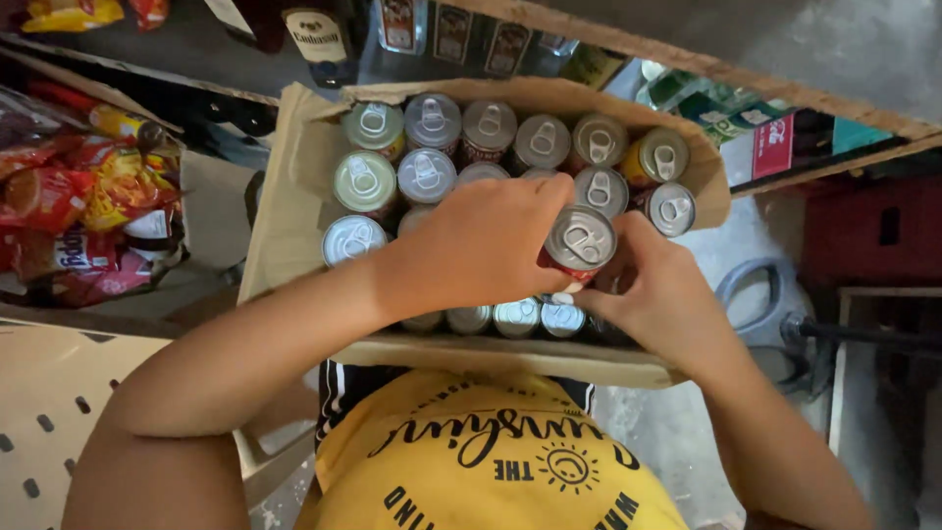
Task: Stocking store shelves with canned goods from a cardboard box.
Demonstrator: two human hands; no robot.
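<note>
From the head camera, we see our left hand [481, 245] and right hand [653, 294] both closed around one can [581, 240], held just above the other cans [432, 157] packed upright in the cardboard box [294, 196] on our lap. The fingers pinch its sides near the rim, so we judge it could slip and dent its neighbours. The box also tilts toward the snack bags [88, 206], and could slide off.

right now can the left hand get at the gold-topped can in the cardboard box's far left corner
Probably yes: the left hand rests on nearer cans, and the gold-topped can in the cardboard box stands uncovered, nothing above it.
</note>
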